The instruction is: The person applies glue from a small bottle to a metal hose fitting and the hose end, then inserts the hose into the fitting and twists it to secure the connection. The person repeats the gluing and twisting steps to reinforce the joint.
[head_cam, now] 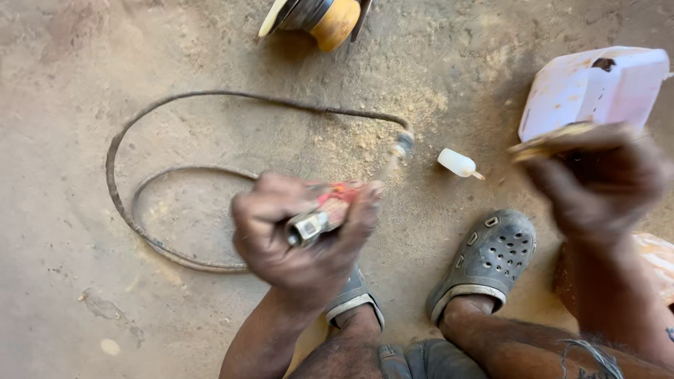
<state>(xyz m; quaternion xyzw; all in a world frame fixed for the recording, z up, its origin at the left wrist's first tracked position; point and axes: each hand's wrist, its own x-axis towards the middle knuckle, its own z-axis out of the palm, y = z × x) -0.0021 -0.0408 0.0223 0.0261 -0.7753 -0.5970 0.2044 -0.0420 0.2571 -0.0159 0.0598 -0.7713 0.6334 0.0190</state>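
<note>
Left-hand fingers (pixel 354 210) curled tight, wrapped fully round a small tool with a red body (pixel 335 203) and a metal fitting at its near end — nozzle aimed toward one o'clock. Left hand (pixel 302 235) at picture centre, blurred by motion. Right-hand fingers (pixel 562 179) closed round a thin, flat, tan piece (pixel 551 140), edge-on and pointing toward nine o'clock; too blurred to name. Right hand (pixel 604 182) at three o'clock, well apart from the left.

Best done, judging from the blur: steadying both hands, bringing nozzle tip and piece close, keeping the hose slack.

Outward: dark hose (pixel 161 175) looping from the tool toward nine o'clock across the dusty, sawdust-strewn floor (pixel 70 295). Small white bottle (pixel 456 163) lying between the hands. White plastic container (pixel 597 88) at two o'clock, just behind the right hand. Yellow-and-grey power sander (pixel 316 17) at twelve o'clock. Grey perforated clogs (pixel 488 256) at five o'clock, feet planted.
</note>
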